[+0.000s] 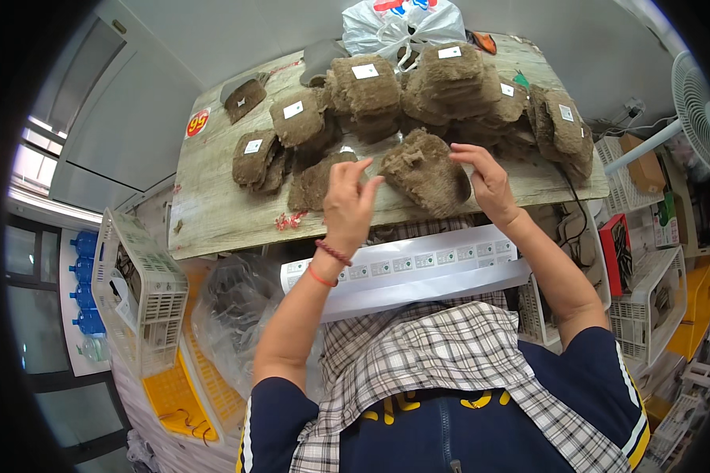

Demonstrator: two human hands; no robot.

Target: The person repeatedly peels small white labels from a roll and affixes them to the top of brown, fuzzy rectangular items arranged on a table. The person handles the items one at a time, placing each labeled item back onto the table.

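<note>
A fuzzy brown pad (427,175) lies at the near edge of the table between my two hands, its surface ruffled at the top. My left hand (350,199) is at its left side, thumb and index finger apart and holding nothing I can see. On the other side, my right hand (485,183) has its fingers spread close to the pad's right edge; whether the fingertips touch it I cannot tell. Another brown pad (317,185) lies behind my left hand. Below the table edge, a white sheet of printed labels (418,272) stretches across my lap.
Stacks of brown pads (367,93) with white labels fill the table's (213,177) far side. A white plastic bag (406,27) stands behind them. Crates flank me: a white crate (138,292) at left, another white crate (647,303) at right. A fan (702,114) is at far right.
</note>
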